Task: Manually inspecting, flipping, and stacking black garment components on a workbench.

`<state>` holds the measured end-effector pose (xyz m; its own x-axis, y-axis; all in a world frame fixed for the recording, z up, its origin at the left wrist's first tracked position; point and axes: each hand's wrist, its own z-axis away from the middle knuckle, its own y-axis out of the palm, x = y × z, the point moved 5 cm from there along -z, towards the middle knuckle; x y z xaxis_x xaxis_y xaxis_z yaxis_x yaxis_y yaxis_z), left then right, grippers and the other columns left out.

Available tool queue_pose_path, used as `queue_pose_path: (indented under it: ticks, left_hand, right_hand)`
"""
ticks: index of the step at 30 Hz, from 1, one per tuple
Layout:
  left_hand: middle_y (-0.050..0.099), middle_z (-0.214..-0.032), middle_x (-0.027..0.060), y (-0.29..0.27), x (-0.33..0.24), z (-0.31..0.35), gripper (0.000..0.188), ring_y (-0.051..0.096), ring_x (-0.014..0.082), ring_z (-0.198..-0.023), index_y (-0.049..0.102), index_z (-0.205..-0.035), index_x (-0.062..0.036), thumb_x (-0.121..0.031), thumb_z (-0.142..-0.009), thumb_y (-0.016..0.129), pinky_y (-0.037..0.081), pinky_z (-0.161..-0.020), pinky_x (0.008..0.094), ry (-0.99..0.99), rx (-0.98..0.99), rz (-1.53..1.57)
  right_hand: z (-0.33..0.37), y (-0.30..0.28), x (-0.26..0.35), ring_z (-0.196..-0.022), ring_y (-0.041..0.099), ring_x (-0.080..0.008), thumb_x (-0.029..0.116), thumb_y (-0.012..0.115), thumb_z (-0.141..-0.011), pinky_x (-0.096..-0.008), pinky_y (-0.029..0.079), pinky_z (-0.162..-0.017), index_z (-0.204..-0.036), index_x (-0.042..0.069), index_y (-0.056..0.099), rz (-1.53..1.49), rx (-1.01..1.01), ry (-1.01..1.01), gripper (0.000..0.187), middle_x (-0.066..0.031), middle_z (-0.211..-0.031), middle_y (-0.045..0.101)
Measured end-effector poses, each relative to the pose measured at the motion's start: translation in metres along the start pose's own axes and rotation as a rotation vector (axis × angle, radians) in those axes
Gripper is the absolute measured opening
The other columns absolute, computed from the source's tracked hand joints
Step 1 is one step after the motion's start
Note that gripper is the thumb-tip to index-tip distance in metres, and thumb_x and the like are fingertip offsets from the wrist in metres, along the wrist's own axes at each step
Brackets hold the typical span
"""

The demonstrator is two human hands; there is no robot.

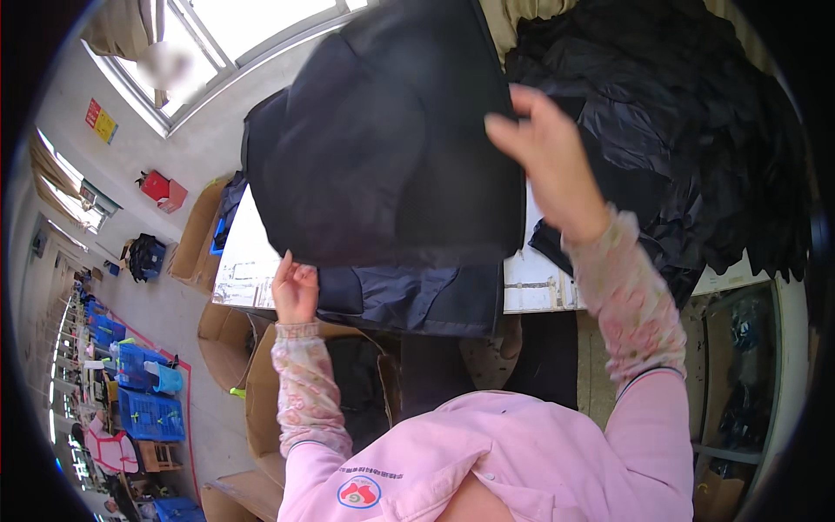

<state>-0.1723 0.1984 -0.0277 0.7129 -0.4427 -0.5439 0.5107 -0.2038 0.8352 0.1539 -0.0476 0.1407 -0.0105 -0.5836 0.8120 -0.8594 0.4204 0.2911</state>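
Ideally, the black cloth (391,157) at the frame's upper centre is kept taut from its lower-left corner, apparently pinched by the left hand (297,294), and evened along its right edge, where the right hand (553,165) is seen with thumb and fingers parted, contact unclear.

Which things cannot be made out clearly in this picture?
In the head view:
Large black fabric piece: top cut off by the upper edge.
Bare right hand: blurred; its contact with the fabric is unclear.
Crumpled black cloth pile: lower layers hidden under upper ones.
Blue plastic crates: contents too small.
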Motion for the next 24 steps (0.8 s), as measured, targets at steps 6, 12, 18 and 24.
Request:
queue_pose_path:
  ticks: [6, 12, 18, 24]
  left_hand:
    - [0.056, -0.062, 0.0031, -0.129, 0.025, -0.021, 0.011, 0.050, 0.0125, -0.046, 0.055, -0.077, -0.0079, -0.006, -0.087, 0.059, 0.051, -0.052, 0.0305, -0.147, -0.402, -0.527]
    - [0.058, -0.066, 0.0034, -0.177, 0.015, -0.001, 0.010, 0.052, 0.0131, -0.046, 0.057, -0.081, -0.0087, -0.012, -0.086, 0.065, 0.052, -0.050, 0.0305, -0.070, -0.498, -0.662]
    - [0.049, -0.075, -0.0021, -0.128, -0.014, 0.017, 0.024, 0.039, 0.0054, -0.047, 0.049, -0.109, -0.0116, -0.013, -0.090, 0.063, 0.033, -0.040, 0.0211, 0.364, -0.636, -0.857]
    - [0.048, -0.079, -0.0040, 0.027, 0.068, 0.016, 0.023, 0.041, 0.0020, -0.058, 0.051, -0.113, -0.0096, -0.005, -0.092, 0.059, 0.032, -0.047, 0.0165, 0.405, 0.052, -1.056]
  right_hand:
    - [0.160, -0.093, -0.243, -0.075, 0.067, -0.0178, 0.011, 0.070, -0.084, -0.0292, 0.054, -0.067, -0.114, -0.007, 0.051, 0.292, -0.332, 0.456, 0.040, -0.0153, -0.089, 0.068]
    - [0.160, -0.081, -0.231, -0.053, 0.062, -0.0147, 0.023, 0.073, -0.084, -0.0299, 0.049, -0.043, -0.112, -0.004, 0.052, 0.234, -0.172, 0.796, 0.044, -0.0092, -0.073, 0.063]
    - [0.095, -0.231, -0.077, -0.120, 0.049, -0.0326, 0.008, 0.067, -0.079, -0.0496, 0.036, -0.102, -0.124, 0.010, 0.051, 1.826, -0.274, 0.021, 0.048, -0.0137, -0.124, 0.054]
    - [0.088, -0.314, -0.104, -0.111, 0.058, -0.0289, 0.011, 0.052, -0.088, -0.0560, 0.030, -0.108, -0.115, 0.010, 0.059, 2.087, -0.013, 0.249, 0.028, -0.0109, -0.110, 0.064]
